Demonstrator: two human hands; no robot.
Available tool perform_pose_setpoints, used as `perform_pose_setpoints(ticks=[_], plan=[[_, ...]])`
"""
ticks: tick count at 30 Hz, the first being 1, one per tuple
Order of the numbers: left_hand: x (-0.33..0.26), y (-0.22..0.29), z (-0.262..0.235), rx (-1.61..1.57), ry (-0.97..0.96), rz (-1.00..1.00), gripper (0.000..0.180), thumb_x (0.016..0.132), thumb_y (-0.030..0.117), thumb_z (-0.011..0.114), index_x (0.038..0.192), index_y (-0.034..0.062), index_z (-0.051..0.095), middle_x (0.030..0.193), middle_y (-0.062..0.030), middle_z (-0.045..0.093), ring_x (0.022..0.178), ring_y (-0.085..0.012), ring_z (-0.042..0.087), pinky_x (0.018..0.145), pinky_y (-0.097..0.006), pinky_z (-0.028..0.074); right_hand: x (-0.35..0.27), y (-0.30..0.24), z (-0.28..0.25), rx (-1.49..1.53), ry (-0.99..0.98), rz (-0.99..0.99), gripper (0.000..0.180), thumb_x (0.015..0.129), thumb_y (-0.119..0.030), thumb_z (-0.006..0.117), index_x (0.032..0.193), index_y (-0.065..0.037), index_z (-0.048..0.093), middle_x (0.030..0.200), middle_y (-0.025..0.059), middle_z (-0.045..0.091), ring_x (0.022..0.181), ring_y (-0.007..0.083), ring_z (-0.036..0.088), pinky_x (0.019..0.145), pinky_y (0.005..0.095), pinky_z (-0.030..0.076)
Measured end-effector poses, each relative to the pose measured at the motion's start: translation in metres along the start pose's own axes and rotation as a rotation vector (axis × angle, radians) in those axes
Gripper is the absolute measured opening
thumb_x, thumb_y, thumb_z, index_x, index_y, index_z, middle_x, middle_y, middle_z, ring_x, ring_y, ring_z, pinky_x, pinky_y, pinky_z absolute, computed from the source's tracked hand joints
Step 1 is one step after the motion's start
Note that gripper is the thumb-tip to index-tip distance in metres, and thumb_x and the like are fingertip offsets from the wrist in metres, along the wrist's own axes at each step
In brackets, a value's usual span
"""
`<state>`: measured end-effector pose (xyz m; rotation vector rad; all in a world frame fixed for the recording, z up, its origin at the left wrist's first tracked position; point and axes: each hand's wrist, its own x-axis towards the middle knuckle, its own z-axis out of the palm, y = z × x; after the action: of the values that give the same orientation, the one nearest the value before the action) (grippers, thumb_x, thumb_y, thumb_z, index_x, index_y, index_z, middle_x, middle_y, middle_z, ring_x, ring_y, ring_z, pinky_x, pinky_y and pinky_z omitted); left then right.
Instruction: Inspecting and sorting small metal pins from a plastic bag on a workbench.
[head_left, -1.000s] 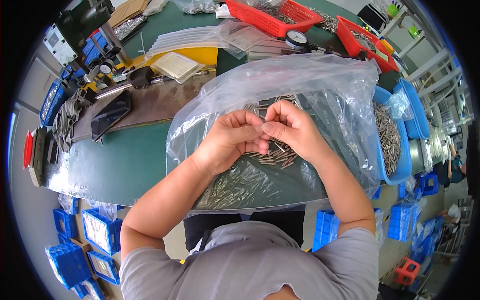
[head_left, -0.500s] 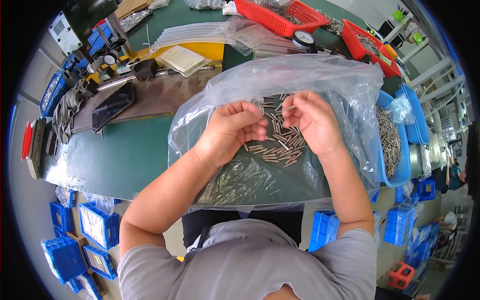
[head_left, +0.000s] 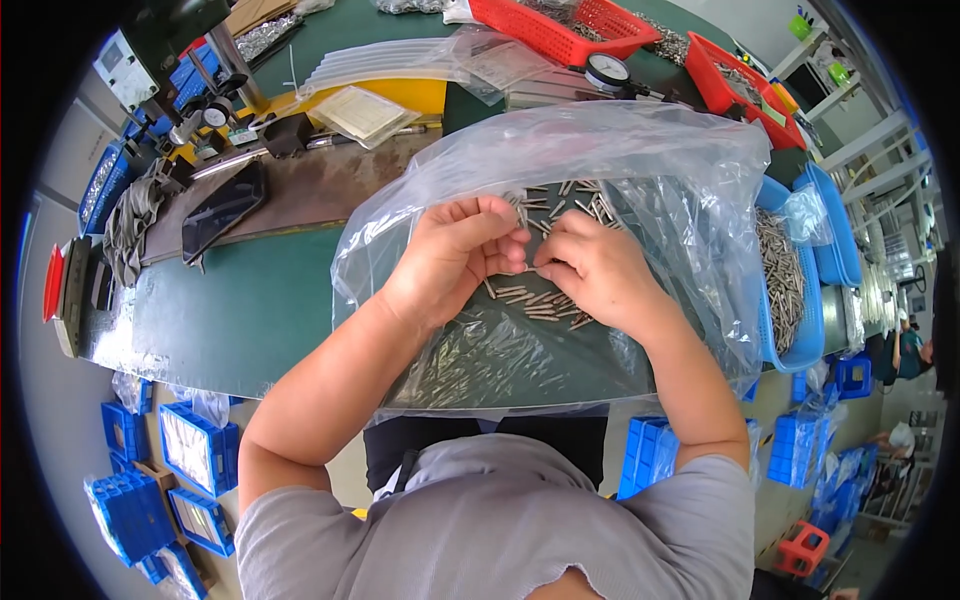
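Two red baskets (head_left: 570, 25), one clear plastic bag (head_left: 640, 150), one dial gauge (head_left: 605, 72), two hands (head_left: 455, 255).

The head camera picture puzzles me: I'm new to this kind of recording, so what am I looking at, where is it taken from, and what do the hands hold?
It is one wide fisheye view from a camera on a person's head, looking down, so straight edges bend. No machine here: the two forearms from below are the person's own. The left hand and right hand meet over a clear plastic bag spread on a green table. Their fingertips together pinch one small metal pin; more loose pins lie beneath. A blue bin of pins sits to the right, red baskets at the far edge, a dark phone to the left.
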<state>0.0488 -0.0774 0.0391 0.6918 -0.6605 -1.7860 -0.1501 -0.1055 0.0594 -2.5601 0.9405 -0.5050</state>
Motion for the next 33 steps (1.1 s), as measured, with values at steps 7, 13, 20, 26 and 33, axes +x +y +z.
perform_pose_setpoints(ticks=[7, 13, 20, 26, 33], plan=[[0.0, 0.0, 0.001, 0.002, -0.01, -0.014, 0.006, 0.088, 0.008, 0.053, 0.09, 0.0025, 0.056, 0.083, -0.0113, 0.063, 0.067, -0.0166, 0.06, 0.066, -0.031, 0.051, 0.003, 0.004, -0.008, 0.305, 0.195, 0.095, 0.01, 0.083, -0.01, 0.059, 0.085, -0.001, 0.056, 0.079, 0.0118, 0.057, 0.07, 0.0275, 0.058, 0.062, 0.0342, 0.045], [-0.001, -0.001, 0.004, 0.046, -0.016, -0.063, 0.007, 0.088, 0.008, 0.055, 0.091, 0.0018, 0.056, 0.081, -0.0114, 0.063, 0.064, -0.0166, 0.06, 0.064, -0.031, 0.051, 0.004, -0.004, -0.011, 0.479, 0.266, 0.124, 0.01, 0.084, -0.008, 0.06, 0.085, 0.0, 0.056, 0.074, 0.0102, 0.056, 0.066, 0.0209, 0.055, 0.062, 0.0305, 0.044], [-0.002, -0.002, 0.004, 0.047, -0.009, -0.076, 0.008, 0.087, 0.008, 0.056, 0.092, 0.0016, 0.056, 0.082, -0.0118, 0.063, 0.066, -0.0169, 0.061, 0.066, -0.032, 0.052, 0.004, -0.005, -0.01, 0.46, 0.265, 0.123, 0.009, 0.084, -0.008, 0.06, 0.085, 0.001, 0.056, 0.073, 0.0098, 0.056, 0.066, 0.0205, 0.054, 0.062, 0.03, 0.044], [-0.003, -0.002, 0.006, 0.065, -0.025, -0.084, 0.008, 0.087, 0.007, 0.056, 0.093, 0.0013, 0.055, 0.083, -0.0121, 0.063, 0.069, -0.0187, 0.062, 0.068, -0.032, 0.053, 0.004, -0.007, -0.007, 0.505, 0.237, 0.108, 0.008, 0.083, -0.007, 0.061, 0.084, 0.0, 0.056, 0.074, 0.0082, 0.056, 0.066, 0.0173, 0.054, 0.062, 0.0285, 0.044], [-0.004, -0.003, 0.005, 0.033, -0.081, -0.078, 0.007, 0.088, 0.007, 0.055, 0.092, 0.0009, 0.055, 0.085, -0.0119, 0.063, 0.07, -0.0204, 0.063, 0.069, -0.034, 0.053, 0.009, -0.006, -0.005, 0.892, 0.043, 0.256, 0.011, 0.085, -0.012, 0.063, 0.086, -0.004, 0.056, 0.078, -0.0015, 0.056, 0.074, 0.0053, 0.053, 0.066, 0.0225, 0.044]])
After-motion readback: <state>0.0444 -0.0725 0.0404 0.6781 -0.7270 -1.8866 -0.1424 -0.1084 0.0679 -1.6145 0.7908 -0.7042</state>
